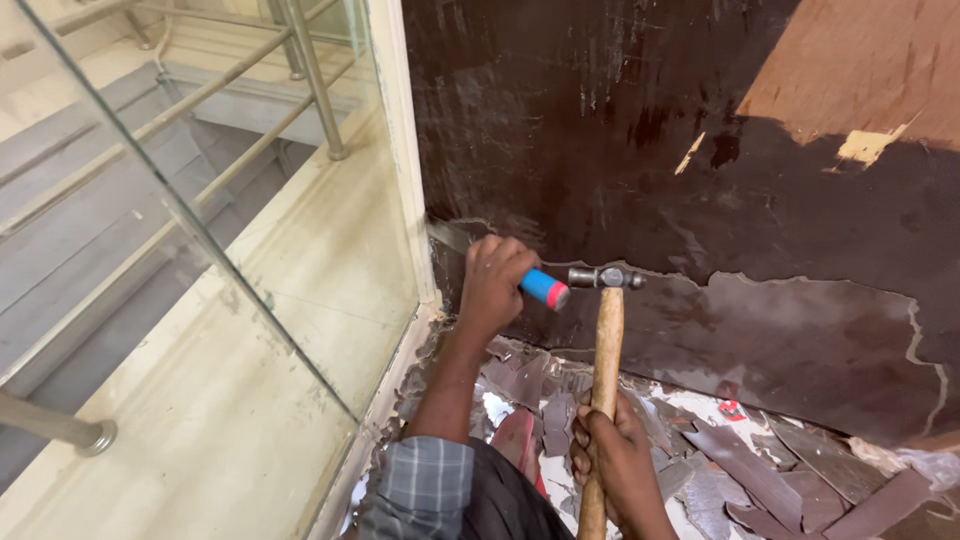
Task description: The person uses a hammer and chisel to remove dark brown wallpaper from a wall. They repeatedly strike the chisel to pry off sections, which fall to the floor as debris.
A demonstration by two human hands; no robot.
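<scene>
My left hand [493, 283] grips a chisel [540, 287] with a blue and red handle; its flat steel blade lies against the dark brown wall panel [620, 130] near the left corner. My right hand [617, 458] holds the wooden shaft of a hammer [606, 340]. The hammer's metal head touches the red end of the chisel handle. Below the chisel, the dark laminate is peeled away and a duller brown surface shows.
Broken strips of dark laminate [745, 468] litter the floor by the wall. A cream door frame [400, 150] and a glass pane [200, 230] stand at left, with steel railings [315, 80] and stairs beyond.
</scene>
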